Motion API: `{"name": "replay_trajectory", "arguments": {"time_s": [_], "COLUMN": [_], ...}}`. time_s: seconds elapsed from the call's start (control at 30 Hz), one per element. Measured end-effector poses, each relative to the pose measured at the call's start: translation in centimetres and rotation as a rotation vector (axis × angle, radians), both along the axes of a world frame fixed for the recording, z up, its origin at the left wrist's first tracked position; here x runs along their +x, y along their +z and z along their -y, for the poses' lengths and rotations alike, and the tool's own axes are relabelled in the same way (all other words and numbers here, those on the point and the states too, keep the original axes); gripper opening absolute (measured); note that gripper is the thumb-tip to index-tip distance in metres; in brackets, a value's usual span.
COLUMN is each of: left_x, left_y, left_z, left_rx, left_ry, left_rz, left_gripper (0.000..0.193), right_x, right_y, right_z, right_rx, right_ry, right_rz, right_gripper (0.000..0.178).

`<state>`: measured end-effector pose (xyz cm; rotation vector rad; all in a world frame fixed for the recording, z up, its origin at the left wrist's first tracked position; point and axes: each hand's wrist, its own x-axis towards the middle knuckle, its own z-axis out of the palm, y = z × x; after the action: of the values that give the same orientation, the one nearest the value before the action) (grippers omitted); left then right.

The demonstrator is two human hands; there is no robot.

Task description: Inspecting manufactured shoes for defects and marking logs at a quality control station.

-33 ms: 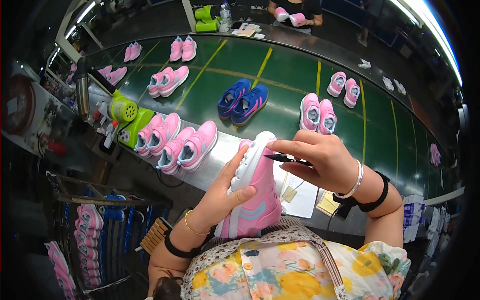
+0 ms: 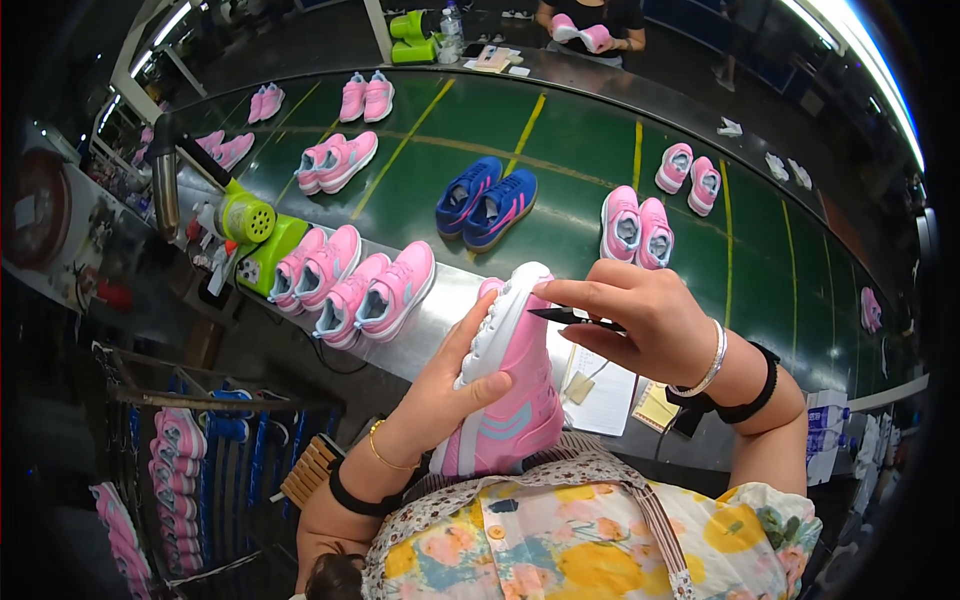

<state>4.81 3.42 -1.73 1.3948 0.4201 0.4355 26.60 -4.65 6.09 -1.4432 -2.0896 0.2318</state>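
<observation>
"Holding the pink shoe (image 2: 530, 375) on end in front of the body, sole turned to the left, are we partway through it?"

"We'd judge so. Our left hand (image 2: 447, 390) is clasped around the sole, thumb pressed on the side. Our right hand (image 2: 655, 320) has a black pointed tool (image 2: 570, 317), probably small snips, pinched between thumb and fingers."

"Is the tip at the shoe?"

"It lies right by the upper, near the sole's white edge, and the index finger rests close above. We can't tell whether the metal touches, and we see no trimmed bit, so we wouldn't call this shoe finished."

"And the others?"

"Two pink pairs (image 2: 398, 290) stand on the metal bench (image 2: 458, 290), to our left. More pink shoes and one blue pair (image 2: 505, 215) sit on the green belt (image 2: 405, 200). All look assembled, but we can't tell which have been gone over and which are left."

"Any writing we can make out?"

"The paper (image 2: 605, 400) on the bench bears faint marks, too small for us to read. The white and purple box (image 2: 826, 430) at the right carries printing, and our shoe's side shows pale blue stripes, with no lettering we can discern."
</observation>
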Motion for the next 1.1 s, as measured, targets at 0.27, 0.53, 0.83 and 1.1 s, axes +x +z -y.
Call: {"name": "replay_trajectory", "arguments": {"time_s": [0.27,0.53,0.83,1.1], "left_x": [-0.3,-0.7,-1.0,-1.5], "left_y": [0.2,0.2,0.7,0.4], "left_z": [-0.6,-1.3,-1.7,-2.2], "left_rx": [0.016,0.007,-0.025,-0.056], "left_ry": [0.004,0.001,0.007,0.005], "left_rz": [0.002,-0.001,-0.017,-0.005], "left_gripper": [0.079,0.078,0.079,0.085], "right_x": [-0.5,-0.6,-0.7,-0.9], "right_y": [-0.1,-1.5,-1.2,-0.7], "right_z": [-0.8,-1.7,-2.6,-2.6], "right_rx": [-0.030,-0.024,-0.135,-0.156], "right_ry": [0.003,0.075,0.161,0.060], "right_rz": [0.003,-0.079,-0.344,-0.301], "right_gripper": [0.043,0.046,0.043,0.045]}}
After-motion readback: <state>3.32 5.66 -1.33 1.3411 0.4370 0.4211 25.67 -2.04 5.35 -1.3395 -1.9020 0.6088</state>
